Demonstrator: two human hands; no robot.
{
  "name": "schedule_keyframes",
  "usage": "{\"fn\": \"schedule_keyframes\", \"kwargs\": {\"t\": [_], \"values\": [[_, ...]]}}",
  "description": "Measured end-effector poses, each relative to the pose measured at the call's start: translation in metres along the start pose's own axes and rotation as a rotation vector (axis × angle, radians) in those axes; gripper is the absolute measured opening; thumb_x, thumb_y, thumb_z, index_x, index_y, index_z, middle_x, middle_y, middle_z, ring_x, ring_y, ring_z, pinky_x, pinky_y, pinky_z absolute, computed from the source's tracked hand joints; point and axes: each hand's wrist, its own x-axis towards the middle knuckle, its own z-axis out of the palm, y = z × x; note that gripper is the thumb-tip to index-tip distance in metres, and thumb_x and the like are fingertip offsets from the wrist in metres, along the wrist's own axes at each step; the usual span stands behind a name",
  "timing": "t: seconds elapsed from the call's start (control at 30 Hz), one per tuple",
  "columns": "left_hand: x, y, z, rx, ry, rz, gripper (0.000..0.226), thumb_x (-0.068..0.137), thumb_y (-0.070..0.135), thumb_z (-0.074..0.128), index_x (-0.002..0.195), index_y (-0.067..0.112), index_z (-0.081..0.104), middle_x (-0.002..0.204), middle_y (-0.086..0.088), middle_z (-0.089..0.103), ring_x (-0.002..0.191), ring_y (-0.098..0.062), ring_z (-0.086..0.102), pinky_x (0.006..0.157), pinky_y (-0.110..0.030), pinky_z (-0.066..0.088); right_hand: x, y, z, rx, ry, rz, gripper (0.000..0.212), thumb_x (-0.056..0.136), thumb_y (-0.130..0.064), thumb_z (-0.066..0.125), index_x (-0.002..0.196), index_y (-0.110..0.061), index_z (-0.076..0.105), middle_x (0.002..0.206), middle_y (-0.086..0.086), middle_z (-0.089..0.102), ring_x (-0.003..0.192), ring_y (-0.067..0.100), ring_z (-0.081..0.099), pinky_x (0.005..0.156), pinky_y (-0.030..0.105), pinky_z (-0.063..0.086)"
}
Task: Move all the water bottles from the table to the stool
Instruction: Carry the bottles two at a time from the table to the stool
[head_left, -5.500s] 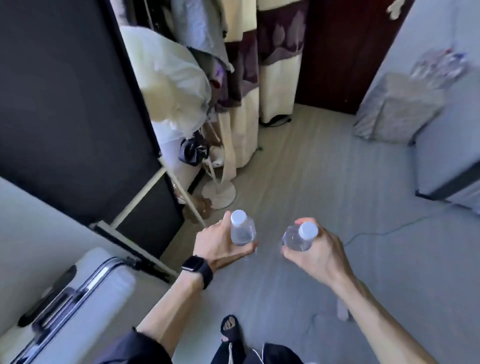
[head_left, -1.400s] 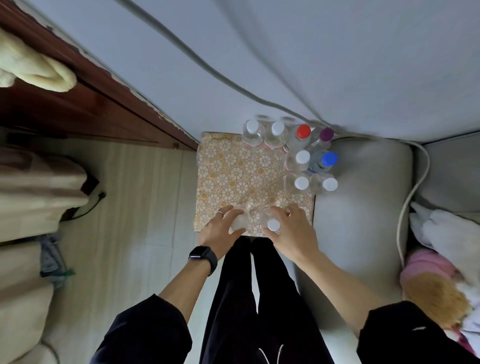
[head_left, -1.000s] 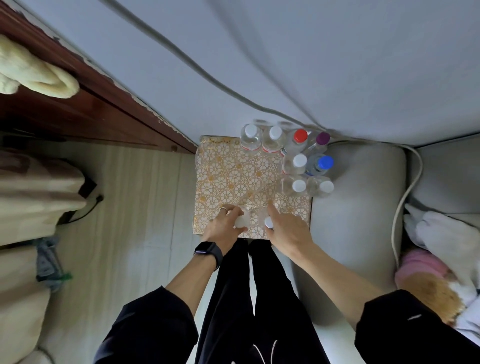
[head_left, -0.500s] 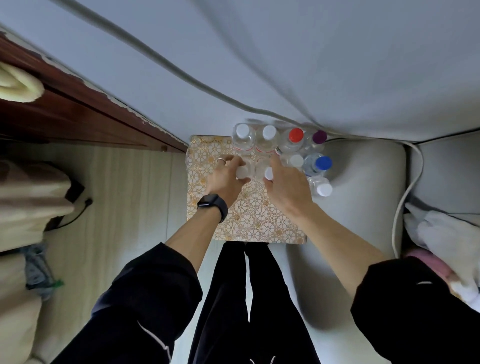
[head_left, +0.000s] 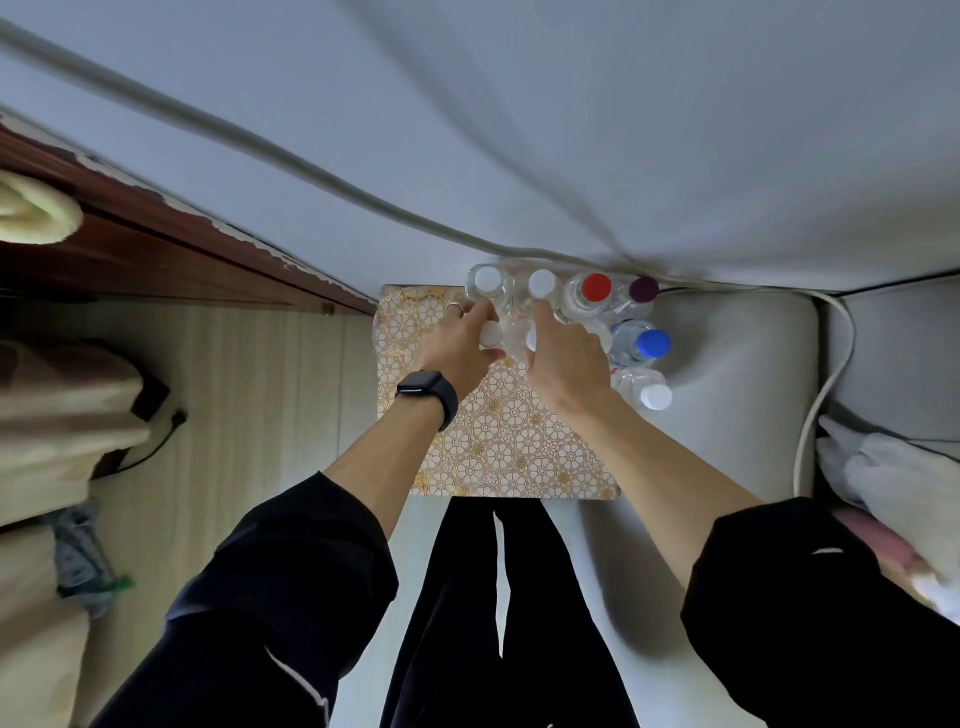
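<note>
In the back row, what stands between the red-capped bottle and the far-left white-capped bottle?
One more white-capped bottle stands between the red-capped bottle and the far-left bottle. The head view shows it.

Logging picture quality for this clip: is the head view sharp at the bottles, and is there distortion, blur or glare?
Head view: heavy wide-angle bending, the wall cable bows and smears; left hand and right hand, gripping white-capped bottles, are slightly soft; red cap reads clearly; light is soft and even, no glare.
</note>
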Motion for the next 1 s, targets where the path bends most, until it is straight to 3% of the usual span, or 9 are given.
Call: {"fn": "schedule_keyframes", "kwargs": {"t": [0.17, 0.27, 0.37, 0.47, 0.57, 0.7, 0.83, 1.0], "values": [[-0.004, 0.007, -0.008, 0.092, -0.069, 0.001, 0.043, 0.085, 0.035, 0.073, 0.119, 0.022, 0.049, 0.13, -0.006, 0.053, 0.096, -0.031, 0.063, 0.077, -0.041, 0.055, -0.002, -0.005, -0.004, 0.014, -0.03, 0.034, 0.044, 0.096, -0.007, 0.058, 0.135, -0.011, 0.037, 0.088, 0.015, 0.066, 0.079, 0.036, 0.067, 0.056, 0.039, 0.044], [-0.016, 0.011, -0.017, 0.053, -0.114, -0.02, 0.064, 0.083, 0.045, 0.073, 0.135, 0.026, 0.042, 0.142, -0.005, 0.044, 0.105, -0.029, 0.061, 0.079, -0.04, 0.054, -0.013, -0.009, -0.014, 0.017, -0.059, 0.035, 0.056, 0.094, -0.009, 0.062, 0.141, -0.007, 0.031, 0.093, 0.014, 0.067, 0.079, 0.033, 0.068, 0.059, 0.041, 0.054], [-0.041, 0.013, -0.027, 0.006, -0.105, -0.057, 0.068, 0.087, 0.042, 0.069, 0.144, 0.026, 0.034, 0.148, -0.005, 0.039, 0.11, -0.027, 0.06, 0.08, -0.04, 0.055, -0.049, -0.007, -0.03, 0.032, -0.081, 0.008, 0.06, 0.096, -0.019, 0.061, 0.144, -0.009, 0.028, 0.083, 0.005, 0.061, 0.07, 0.025, 0.062, 0.054, 0.035, 0.048], [-0.08, 0.011, -0.034, -0.011, -0.124, -0.1, 0.063, 0.092, 0.039, 0.063, 0.145, 0.028, 0.033, 0.149, -0.004, 0.036, 0.101, -0.024, 0.063, 0.074, -0.038, 0.057, -0.104, -0.001, -0.04, 0.087, -0.123, 0.027, 0.06, 0.097, -0.032, 0.058, 0.144, -0.015, 0.025, 0.073, -0.002, 0.056, 0.062, 0.018, 0.057, 0.052, 0.031, 0.045], [-0.131, 0.008, -0.035, -0.063, -0.162, -0.117, 0.057, 0.095, 0.038, 0.057, 0.145, 0.028, 0.033, 0.149, -0.003, 0.036, 0.109, -0.024, 0.061, 0.074, -0.035, 0.054, -0.16, 0.006, -0.038, 0.109, -0.171, 0.036, 0.051, 0.096, -0.042, 0.051, 0.138, -0.019, 0.032, 0.08, -0.004, 0.061, 0.075, 0.021, 0.064, 0.069, 0.038, 0.054], [-0.199, 0.001, -0.03, -0.16, -0.134, -0.117, 0.051, 0.094, 0.041, 0.056, 0.14, 0.03, 0.04, 0.147, 0.003, 0.039, 0.123, -0.019, 0.053, 0.09, -0.037, 0.052, -0.217, 0.004, -0.046, 0.142, -0.298, 0.0, 0.035, 0.096, -0.045, 0.043, 0.125, -0.027, 0.052, 0.101, -0.008, 0.061, 0.093, 0.02, 0.062, 0.073, 0.035, 0.048], [-0.258, -0.008, -0.029, -0.24, -0.034, -0.208, 0.048, 0.092, 0.042, 0.055, 0.137, 0.039, 0.042, 0.144, 0.009, 0.043, 0.12, -0.017, 0.056, 0.09, -0.039, 0.053, -0.242, 0.004, -0.051, 0.166, -0.229, -0.079, 0.036, 0.094, -0.05, 0.047, 0.123, -0.034, 0.06, 0.126, -0.01, 0.061, 0.11, 0.016, 0.058, 0.089, 0.035, 0.051], [-0.308, -0.029, -0.017, -0.275, 0.035, -0.41, 0.046, 0.092, 0.047, 0.05, 0.137, 0.048, 0.038, 0.142, 0.005, 0.045, 0.119, -0.023, 0.054, 0.093, -0.041, 0.05, -0.241, -0.006, -0.057, 0.102, -0.19, -0.265, 0.032, 0.097, -0.044, 0.053, 0.124, -0.031, 0.063, 0.131, -0.007, 0.057, 0.121, 0.021, 0.052, 0.094, 0.032, 0.046]]}}
